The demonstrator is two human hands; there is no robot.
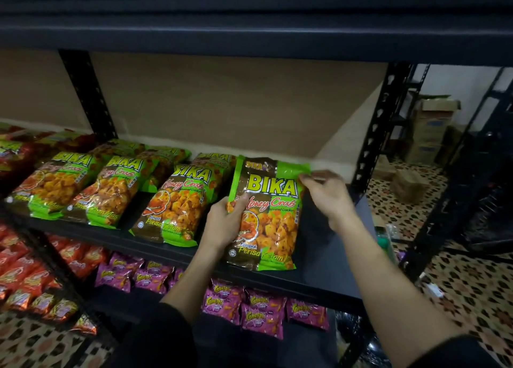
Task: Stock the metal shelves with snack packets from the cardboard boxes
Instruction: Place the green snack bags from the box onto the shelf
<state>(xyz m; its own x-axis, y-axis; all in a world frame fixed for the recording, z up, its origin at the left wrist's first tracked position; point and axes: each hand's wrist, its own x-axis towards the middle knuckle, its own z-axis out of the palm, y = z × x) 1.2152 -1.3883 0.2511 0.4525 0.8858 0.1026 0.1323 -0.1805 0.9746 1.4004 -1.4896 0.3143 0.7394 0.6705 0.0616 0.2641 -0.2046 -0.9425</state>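
Observation:
A green and brown Bika Honey Crab packet (pixel 270 220) stands tilted on the black metal shelf (pixel 327 259), at the right end of a row of the same packets (pixel 175 201). My left hand (pixel 224 223) grips its left edge, thumb across the front. My right hand (pixel 324 195) pinches its upper right edge, its fingers curled. More Bika packets (pixel 55 184) lie flat to the left.
The shelf below holds purple snack packets (pixel 249 309) and red ones (pixel 25 273). A black upright post (pixel 377 134) bounds the shelf on the right. Cardboard boxes (pixel 433 128) are stacked on the patterned tile floor beyond. Bare shelf lies right of the held packet.

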